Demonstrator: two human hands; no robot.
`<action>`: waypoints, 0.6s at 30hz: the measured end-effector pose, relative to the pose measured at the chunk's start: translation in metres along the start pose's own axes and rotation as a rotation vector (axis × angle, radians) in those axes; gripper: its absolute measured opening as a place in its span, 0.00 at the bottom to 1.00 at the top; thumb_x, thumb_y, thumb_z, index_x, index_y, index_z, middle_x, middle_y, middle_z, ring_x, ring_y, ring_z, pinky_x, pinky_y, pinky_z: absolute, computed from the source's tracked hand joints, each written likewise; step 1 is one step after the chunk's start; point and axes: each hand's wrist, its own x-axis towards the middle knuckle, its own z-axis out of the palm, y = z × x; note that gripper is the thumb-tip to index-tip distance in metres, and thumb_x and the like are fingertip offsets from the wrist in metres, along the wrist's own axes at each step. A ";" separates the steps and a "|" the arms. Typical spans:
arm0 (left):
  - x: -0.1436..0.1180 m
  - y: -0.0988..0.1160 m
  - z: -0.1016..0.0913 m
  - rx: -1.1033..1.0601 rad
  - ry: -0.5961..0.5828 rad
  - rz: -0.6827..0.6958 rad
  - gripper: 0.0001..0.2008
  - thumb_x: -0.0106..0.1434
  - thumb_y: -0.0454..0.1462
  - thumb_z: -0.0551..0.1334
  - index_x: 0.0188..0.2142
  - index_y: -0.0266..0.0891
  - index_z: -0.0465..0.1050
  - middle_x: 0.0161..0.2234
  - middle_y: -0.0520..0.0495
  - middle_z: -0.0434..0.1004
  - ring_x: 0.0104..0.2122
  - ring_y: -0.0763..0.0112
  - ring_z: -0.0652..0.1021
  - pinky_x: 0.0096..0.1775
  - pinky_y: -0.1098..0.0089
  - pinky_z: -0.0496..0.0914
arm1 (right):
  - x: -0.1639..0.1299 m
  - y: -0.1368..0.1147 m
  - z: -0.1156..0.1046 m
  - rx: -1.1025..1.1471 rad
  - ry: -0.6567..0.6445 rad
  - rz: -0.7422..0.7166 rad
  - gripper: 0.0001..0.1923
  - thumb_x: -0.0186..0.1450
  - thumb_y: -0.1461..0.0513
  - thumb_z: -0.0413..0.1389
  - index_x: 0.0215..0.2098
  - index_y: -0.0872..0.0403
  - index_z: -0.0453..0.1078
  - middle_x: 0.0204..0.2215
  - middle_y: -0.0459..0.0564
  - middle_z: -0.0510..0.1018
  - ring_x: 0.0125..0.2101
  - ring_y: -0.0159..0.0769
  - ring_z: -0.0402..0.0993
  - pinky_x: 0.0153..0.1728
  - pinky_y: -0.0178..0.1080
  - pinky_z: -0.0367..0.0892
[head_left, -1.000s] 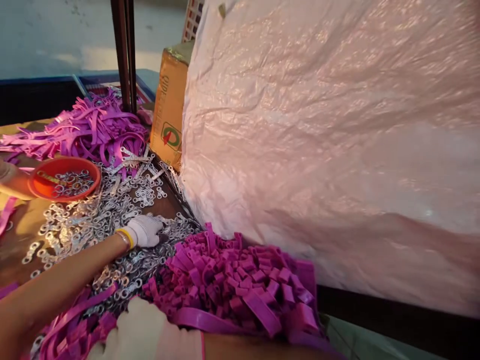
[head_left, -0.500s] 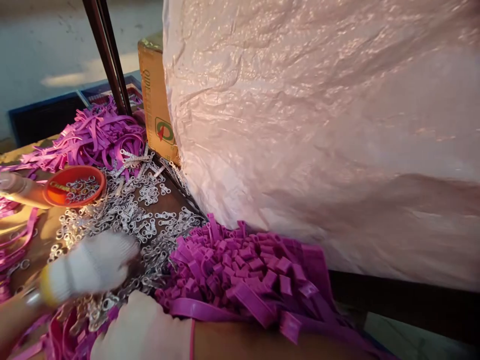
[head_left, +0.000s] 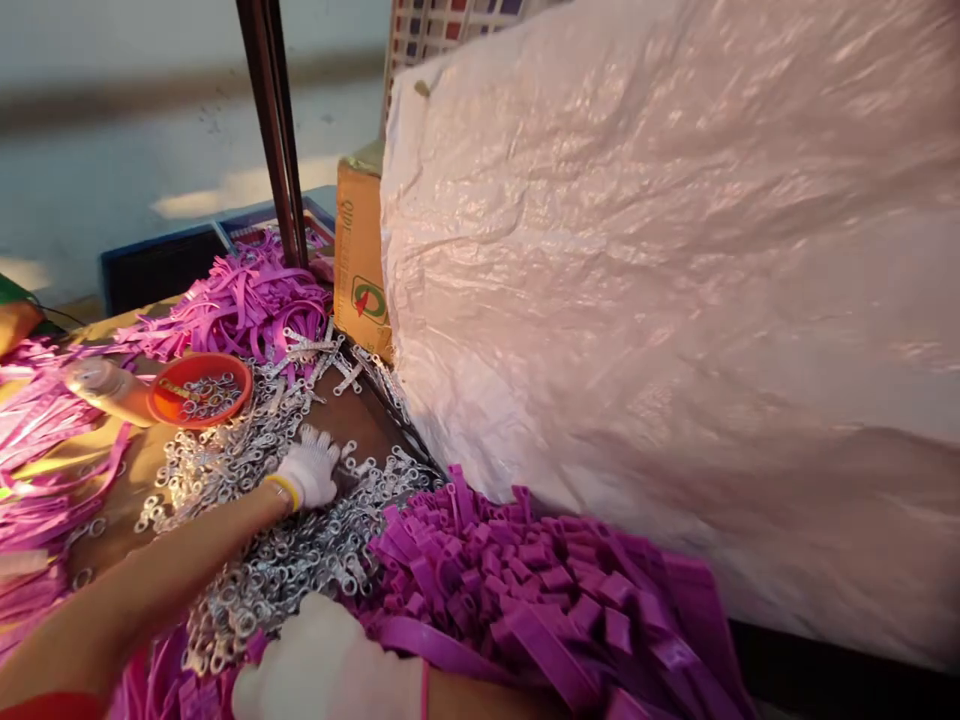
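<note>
My left hand, in a white knitted glove with a yellow cuff, rests on a spread heap of small silver metal links with ringed ends. Its fingers are stretched and slightly apart, and nothing shows in them. In the lower middle, my right hand wears a white glove too. Only its back is visible; the fingers are hidden beneath it. Right beside that hand lies a big pile of purple straps with folded loop ends. More purple straps lie below the links.
An orange bowl holding some links stands at the left, touching a bottle-like container. Behind are another heap of purple straps, a cardboard box and a dark post. A large white plastic-covered bulk walls off the right.
My left hand has moved away from my right hand, farther across the links, and its fingers now spread. The view has shifted up and left. My right hand remains beside the strap pile.
</note>
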 end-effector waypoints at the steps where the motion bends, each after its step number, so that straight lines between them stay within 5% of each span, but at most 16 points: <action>1: -0.024 0.001 -0.002 0.001 -0.025 0.034 0.29 0.57 0.42 0.61 0.57 0.33 0.73 0.59 0.30 0.70 0.61 0.39 0.66 0.55 0.45 0.68 | 0.002 0.000 0.002 -0.022 -0.007 0.005 0.14 0.71 0.53 0.58 0.41 0.57 0.74 0.33 0.47 0.79 0.31 0.32 0.76 0.35 0.38 0.74; 5: -0.101 0.009 -0.022 -0.003 -0.114 0.133 0.22 0.56 0.40 0.59 0.47 0.31 0.78 0.47 0.30 0.78 0.48 0.42 0.77 0.51 0.44 0.70 | 0.008 0.003 0.007 -0.097 -0.005 0.026 0.12 0.65 0.58 0.64 0.27 0.56 0.73 0.18 0.46 0.75 0.23 0.35 0.73 0.26 0.36 0.67; 9: -0.128 -0.005 -0.051 -0.076 -0.324 0.118 0.14 0.55 0.39 0.62 0.38 0.39 0.82 0.36 0.37 0.82 0.38 0.51 0.80 0.43 0.54 0.75 | 0.003 0.004 0.008 -0.059 0.056 0.018 0.10 0.68 0.58 0.61 0.33 0.57 0.74 0.25 0.47 0.77 0.27 0.33 0.74 0.29 0.36 0.70; 12: -0.102 -0.025 -0.074 -0.080 -0.401 0.138 0.09 0.57 0.39 0.60 0.31 0.42 0.81 0.28 0.43 0.80 0.30 0.59 0.79 0.37 0.62 0.74 | -0.004 0.004 0.004 0.002 0.090 0.006 0.14 0.72 0.54 0.58 0.44 0.57 0.73 0.37 0.48 0.78 0.34 0.33 0.76 0.37 0.39 0.75; 16: -0.025 -0.038 -0.082 0.039 -0.094 -0.077 0.17 0.63 0.37 0.56 0.45 0.34 0.80 0.44 0.34 0.81 0.44 0.53 0.80 0.46 0.59 0.73 | -0.007 0.004 -0.002 0.045 0.091 -0.010 0.16 0.72 0.54 0.57 0.51 0.57 0.71 0.44 0.51 0.77 0.40 0.35 0.76 0.41 0.42 0.76; 18: 0.011 -0.041 -0.070 0.079 0.017 -0.187 0.24 0.63 0.38 0.57 0.56 0.30 0.74 0.57 0.26 0.72 0.57 0.43 0.72 0.54 0.50 0.69 | -0.005 0.005 -0.004 0.058 0.079 -0.008 0.16 0.72 0.54 0.58 0.52 0.57 0.71 0.46 0.52 0.77 0.41 0.36 0.76 0.42 0.43 0.76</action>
